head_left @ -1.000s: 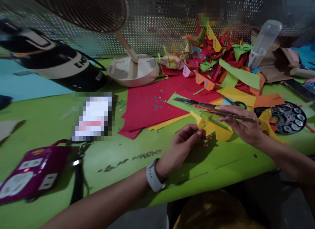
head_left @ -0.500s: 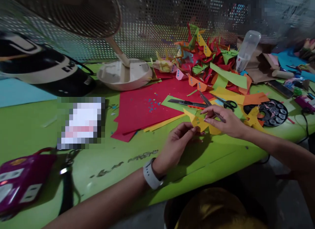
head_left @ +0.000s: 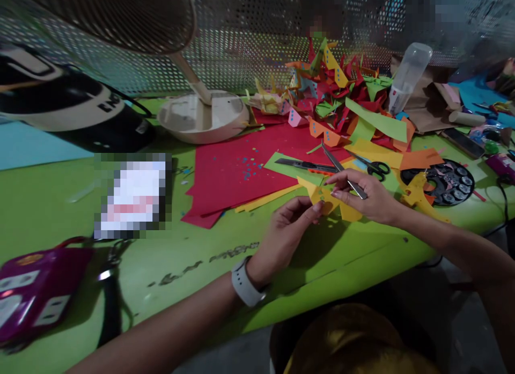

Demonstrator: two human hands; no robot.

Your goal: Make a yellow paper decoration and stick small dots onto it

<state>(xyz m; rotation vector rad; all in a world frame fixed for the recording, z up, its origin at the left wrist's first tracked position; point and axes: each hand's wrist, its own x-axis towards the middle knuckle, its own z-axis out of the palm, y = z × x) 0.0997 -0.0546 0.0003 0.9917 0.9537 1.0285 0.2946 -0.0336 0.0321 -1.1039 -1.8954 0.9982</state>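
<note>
My left hand [head_left: 292,229], with a pale watch on its wrist, pinches the lower left edge of a folded yellow paper cutout [head_left: 316,193] between thumb and fingers. Small bluish dots show on the paper. Metal tweezers [head_left: 333,158] lie tucked through my right hand [head_left: 364,194], their pointed end facing away from me. The thumb and index finger of that hand come together at the cutout's upper right; any tiny piece between them is too small to make out. Just beyond are a utility knife [head_left: 301,165] on green paper and black-handled scissors [head_left: 378,170].
Red paper sheets [head_left: 225,170] carry scattered blue dots. Behind them rises a heap of coloured paper cutouts [head_left: 322,89], beside a clear bottle [head_left: 410,76]. A round black tray [head_left: 453,183] is at right. Leftward stand a fan base [head_left: 181,119] and a purple device [head_left: 44,288].
The view has shifted slightly. My right fingers have moved a little on the yellow cutout and the tweezers are tilted more steeply. Both hands keep their holds.
</note>
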